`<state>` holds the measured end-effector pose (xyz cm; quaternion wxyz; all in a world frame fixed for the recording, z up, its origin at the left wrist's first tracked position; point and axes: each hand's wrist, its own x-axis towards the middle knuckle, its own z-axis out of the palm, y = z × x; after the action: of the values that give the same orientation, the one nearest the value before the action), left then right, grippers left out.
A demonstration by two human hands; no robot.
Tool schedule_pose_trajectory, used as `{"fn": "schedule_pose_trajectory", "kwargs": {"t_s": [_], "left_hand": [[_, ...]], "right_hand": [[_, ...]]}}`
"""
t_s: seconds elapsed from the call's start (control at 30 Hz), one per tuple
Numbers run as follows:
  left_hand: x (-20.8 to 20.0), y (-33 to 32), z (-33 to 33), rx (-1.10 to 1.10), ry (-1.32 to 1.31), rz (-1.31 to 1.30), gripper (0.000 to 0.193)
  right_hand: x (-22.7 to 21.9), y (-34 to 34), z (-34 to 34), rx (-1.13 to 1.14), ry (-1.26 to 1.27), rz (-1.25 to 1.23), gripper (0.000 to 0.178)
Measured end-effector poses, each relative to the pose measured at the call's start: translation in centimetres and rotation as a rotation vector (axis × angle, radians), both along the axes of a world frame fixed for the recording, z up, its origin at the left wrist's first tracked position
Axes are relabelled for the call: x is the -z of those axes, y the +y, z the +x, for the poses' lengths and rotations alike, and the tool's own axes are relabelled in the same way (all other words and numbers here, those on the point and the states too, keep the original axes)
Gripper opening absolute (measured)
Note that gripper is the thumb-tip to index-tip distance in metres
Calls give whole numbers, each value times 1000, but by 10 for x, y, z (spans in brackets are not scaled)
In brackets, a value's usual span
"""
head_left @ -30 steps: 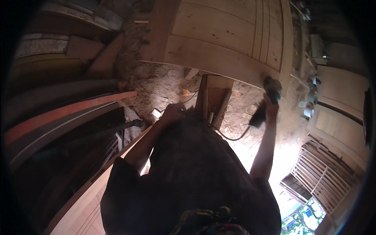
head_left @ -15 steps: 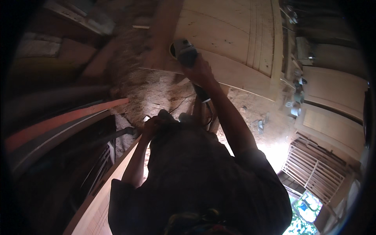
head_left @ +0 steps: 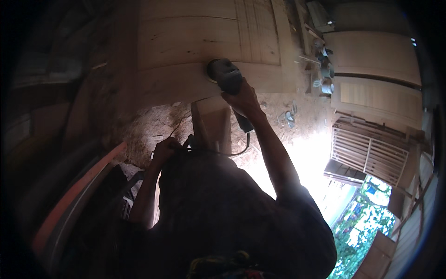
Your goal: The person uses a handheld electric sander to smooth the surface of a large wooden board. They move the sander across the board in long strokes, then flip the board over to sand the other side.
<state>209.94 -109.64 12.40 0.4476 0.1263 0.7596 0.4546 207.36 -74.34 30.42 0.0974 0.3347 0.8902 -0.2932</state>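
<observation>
Nearest the camera is the person's dark-clothed torso, filling the lower middle of the view. Just beyond it the left hand point(head_left: 163, 151) is curled in a closed grip around the black power cord point(head_left: 218, 152), held close to the body near the top of a narrow wooden post point(head_left: 200, 124). The cord loops from there to the right and runs up to the rear of the tool. To the left, in shadow, a long orange strip point(head_left: 76, 193) slants along the dim floor.

Farther out, the right arm stretches up and forward, and the right hand point(head_left: 244, 100) is wrapped in a closed grip around the body of a grey power sander point(head_left: 227, 76). The sander's head presses flat against the lower rail of a pale wooden door panel point(head_left: 186, 42), which lies on the surface ahead. Below the panel's edge, sawdust point(head_left: 148, 125) covers the ground.

Farther right stand more pale door panels point(head_left: 376, 56), a slatted wooden shutter point(head_left: 367, 151), and small cans point(head_left: 325, 86) on a ledge.
</observation>
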Motion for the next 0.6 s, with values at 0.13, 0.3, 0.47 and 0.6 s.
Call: {"fn": "schedule_pose_trajectory", "kwargs": {"t_s": [0.13,0.3,0.47,0.6], "left_hand": [[31,15,16,1,9,167,20],[-13,54,7,211,164,153,25],[-54,89,7,333,164,13,28],[-70,107,18,333,129,-33,29]], "right_hand": [[12,42,26,87,30,44,70],[21,102,66,179,31,-19,74],[33,156,95,243,13,-38,74],[52,212,129,247,238,95,45]]}}
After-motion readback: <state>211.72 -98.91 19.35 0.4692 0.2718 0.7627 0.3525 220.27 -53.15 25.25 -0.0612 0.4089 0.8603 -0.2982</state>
